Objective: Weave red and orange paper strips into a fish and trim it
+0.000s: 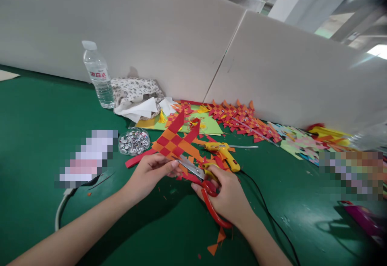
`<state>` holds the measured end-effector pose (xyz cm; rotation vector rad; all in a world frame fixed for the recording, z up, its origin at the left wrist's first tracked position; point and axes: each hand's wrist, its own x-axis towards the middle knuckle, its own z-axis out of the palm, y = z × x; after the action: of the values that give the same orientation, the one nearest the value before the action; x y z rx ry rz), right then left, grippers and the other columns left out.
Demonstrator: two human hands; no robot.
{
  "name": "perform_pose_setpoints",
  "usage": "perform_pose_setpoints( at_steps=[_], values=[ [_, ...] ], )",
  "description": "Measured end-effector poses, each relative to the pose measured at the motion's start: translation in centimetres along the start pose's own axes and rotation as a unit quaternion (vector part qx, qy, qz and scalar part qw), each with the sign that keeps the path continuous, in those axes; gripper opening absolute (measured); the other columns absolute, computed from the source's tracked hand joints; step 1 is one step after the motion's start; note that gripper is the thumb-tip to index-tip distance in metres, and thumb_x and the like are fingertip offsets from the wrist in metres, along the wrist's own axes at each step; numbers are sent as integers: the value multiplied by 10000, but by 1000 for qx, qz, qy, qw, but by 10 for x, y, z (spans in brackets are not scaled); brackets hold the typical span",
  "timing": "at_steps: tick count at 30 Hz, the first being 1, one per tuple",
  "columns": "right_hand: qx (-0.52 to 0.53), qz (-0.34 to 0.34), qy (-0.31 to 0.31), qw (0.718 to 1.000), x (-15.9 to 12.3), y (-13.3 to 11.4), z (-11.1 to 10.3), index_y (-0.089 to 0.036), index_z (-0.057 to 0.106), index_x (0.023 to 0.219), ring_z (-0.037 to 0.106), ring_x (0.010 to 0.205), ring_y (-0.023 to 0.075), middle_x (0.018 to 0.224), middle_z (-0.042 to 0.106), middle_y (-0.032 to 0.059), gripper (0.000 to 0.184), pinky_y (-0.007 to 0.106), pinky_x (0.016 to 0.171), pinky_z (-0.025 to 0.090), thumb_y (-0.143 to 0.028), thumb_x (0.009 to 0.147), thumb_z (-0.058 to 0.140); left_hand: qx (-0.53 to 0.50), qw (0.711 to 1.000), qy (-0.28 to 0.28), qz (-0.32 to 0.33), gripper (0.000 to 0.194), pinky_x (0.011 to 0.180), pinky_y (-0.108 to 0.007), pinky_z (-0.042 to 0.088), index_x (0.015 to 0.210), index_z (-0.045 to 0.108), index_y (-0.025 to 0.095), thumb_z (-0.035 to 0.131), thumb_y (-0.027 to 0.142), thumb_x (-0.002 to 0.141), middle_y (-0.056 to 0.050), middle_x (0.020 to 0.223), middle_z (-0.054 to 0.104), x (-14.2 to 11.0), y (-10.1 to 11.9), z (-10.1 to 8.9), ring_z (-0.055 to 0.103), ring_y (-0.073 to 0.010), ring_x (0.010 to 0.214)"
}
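Observation:
My left hand [155, 173] pinches the lower edge of a woven paper fish [172, 141], a red and orange checkered piece with long strips sticking out at its top and right. In my right hand [231, 193] is a pair of scissors [213, 207] with red handles. The blades point left and reach the bottom of the woven piece, close to my left fingertips. Whether the blades touch the paper I cannot tell. Just beyond my right hand lies a yellow glue gun [225, 155], its glue stick pointing right and its black cord running toward me.
Several finished woven fish [242, 118] lie along the white partition [145, 28]. A water bottle [98, 74], a patterned tissue pouch [136, 92] and a clear container of googly eyes [134, 141] stand left of centre. Orange paper scraps [213, 250] lie near the front. A blurred-out phone [87, 159] has a cable.

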<state>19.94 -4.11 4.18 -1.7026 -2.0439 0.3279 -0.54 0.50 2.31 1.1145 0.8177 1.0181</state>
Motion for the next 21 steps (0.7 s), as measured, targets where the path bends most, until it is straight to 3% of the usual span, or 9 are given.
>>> perform_pose_setpoints(
  at_steps=[21],
  values=[
    [26,-8,-5,1000,0,-1,2,-209,433,657,422,484,102,557,486,-44,317,198,468,340,-429,713,654,-4,1000,5,9,122,608,-157,522,674,728,178,696,278,737,-14,658,731,2,-2,0,664,-98,617]
  ],
)
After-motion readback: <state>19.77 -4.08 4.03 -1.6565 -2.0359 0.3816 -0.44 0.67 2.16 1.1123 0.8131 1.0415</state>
